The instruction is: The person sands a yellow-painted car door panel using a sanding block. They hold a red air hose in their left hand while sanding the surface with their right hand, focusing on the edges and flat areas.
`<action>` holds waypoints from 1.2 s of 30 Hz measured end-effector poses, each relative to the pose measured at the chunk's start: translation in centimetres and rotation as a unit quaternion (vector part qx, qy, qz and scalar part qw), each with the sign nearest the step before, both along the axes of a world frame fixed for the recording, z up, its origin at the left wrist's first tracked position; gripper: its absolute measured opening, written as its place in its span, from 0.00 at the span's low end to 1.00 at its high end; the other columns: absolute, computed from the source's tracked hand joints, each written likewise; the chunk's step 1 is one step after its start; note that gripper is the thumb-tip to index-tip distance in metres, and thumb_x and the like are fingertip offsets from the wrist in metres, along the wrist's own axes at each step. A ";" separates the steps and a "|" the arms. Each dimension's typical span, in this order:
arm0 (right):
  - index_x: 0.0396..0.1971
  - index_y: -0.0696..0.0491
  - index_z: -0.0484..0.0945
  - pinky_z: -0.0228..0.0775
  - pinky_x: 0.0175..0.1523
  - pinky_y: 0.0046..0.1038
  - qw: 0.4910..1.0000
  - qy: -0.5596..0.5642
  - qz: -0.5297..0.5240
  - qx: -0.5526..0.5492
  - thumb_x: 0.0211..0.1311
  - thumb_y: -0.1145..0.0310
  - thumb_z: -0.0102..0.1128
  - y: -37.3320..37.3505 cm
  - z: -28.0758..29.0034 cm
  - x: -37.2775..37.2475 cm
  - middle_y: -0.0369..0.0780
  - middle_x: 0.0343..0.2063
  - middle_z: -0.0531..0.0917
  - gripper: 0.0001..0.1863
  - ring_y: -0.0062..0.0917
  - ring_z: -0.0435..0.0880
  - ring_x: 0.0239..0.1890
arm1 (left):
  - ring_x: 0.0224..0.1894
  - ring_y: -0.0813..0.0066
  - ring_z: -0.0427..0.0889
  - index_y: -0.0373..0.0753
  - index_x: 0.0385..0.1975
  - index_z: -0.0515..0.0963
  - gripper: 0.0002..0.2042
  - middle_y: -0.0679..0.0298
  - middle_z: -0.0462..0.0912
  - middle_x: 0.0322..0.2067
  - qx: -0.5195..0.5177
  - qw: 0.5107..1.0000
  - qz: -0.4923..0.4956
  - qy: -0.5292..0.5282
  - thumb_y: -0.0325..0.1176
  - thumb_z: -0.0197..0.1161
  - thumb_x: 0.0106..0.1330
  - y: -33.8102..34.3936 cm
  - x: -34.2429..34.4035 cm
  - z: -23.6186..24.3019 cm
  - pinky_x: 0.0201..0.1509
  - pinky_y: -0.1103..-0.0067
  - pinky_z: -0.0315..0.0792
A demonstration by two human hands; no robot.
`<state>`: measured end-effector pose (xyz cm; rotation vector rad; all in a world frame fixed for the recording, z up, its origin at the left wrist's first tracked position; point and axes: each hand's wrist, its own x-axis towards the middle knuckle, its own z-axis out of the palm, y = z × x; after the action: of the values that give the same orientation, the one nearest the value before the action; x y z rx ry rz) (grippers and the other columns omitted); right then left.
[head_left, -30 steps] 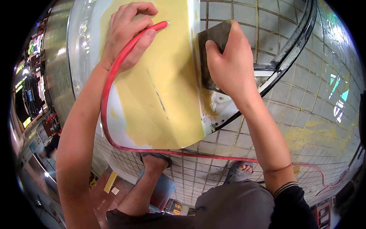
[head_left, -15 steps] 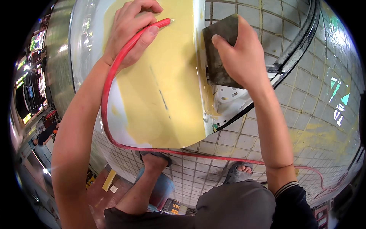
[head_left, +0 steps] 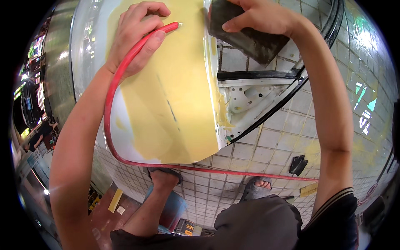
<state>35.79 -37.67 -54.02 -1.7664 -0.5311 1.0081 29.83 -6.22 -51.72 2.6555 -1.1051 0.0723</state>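
Note:
A car door panel [head_left: 175,96], patched with smooth yellow filler over white, lies before me. My left hand [head_left: 132,41] rests over its upper left part, fingers curled round a red hose [head_left: 137,49], with a little clear water at the tip. In my right hand [head_left: 266,16] is a dark, wet-looking rectangular sheet of sandpaper [head_left: 260,46], thumb on its upper face. The sheet is beside the door's right edge, over the window opening, its left side near the white rim. A thin dark streak [head_left: 171,110] marks the yellow surface.
The hose trails round the door's near end and across the tiled floor [head_left: 233,196]. Black window trim [head_left: 287,98] curves at the right. On the floor are a black scrap [head_left: 298,165], a yellowish strip [head_left: 308,189] and a blue bucket [head_left: 173,208] by my left leg.
My right hand has moved up and away with the sandpaper, turning it and uncovering the perforated white corner of the door frame. My left hand keeps its hold on the hose.

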 end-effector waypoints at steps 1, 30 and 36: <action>0.50 0.58 0.81 0.76 0.48 0.28 1.000 -0.007 0.015 -0.010 0.62 0.70 0.67 0.3 -0.4 0.4 0.37 0.36 0.86 0.17 0.24 0.83 0.40 | 0.56 0.55 0.74 0.32 0.34 0.79 0.16 0.53 0.78 0.57 0.001 1.000 -0.001 0.000 0.42 0.56 0.70 -0.1 0.0 0.1 0.65 0.65 0.63; 0.55 0.56 0.80 0.76 0.50 0.25 0.971 0.150 0.184 -0.017 0.60 0.68 0.70 -0.2 1.6 2.6 0.37 0.41 0.87 0.23 0.21 0.83 0.43 | 0.56 0.55 0.74 0.32 0.35 0.79 0.16 0.53 0.78 0.57 -0.009 1.000 0.007 0.007 0.42 0.56 0.70 0.4 -1.0 -0.9 0.66 0.65 0.63; 0.55 0.56 0.80 0.76 0.51 0.25 0.995 -0.019 0.021 0.092 0.65 0.68 0.68 -0.7 -3.1 -1.6 0.37 0.42 0.87 0.20 0.21 0.84 0.43 | 0.56 0.55 0.74 0.32 0.35 0.79 0.16 0.53 0.78 0.57 0.003 1.000 0.016 0.008 0.42 0.56 0.70 1.2 -1.5 -0.5 0.66 0.65 0.63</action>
<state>34.14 -38.42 -57.09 -1.6179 -0.6654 0.9251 28.31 -5.00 -52.23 2.6735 -1.0609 0.0548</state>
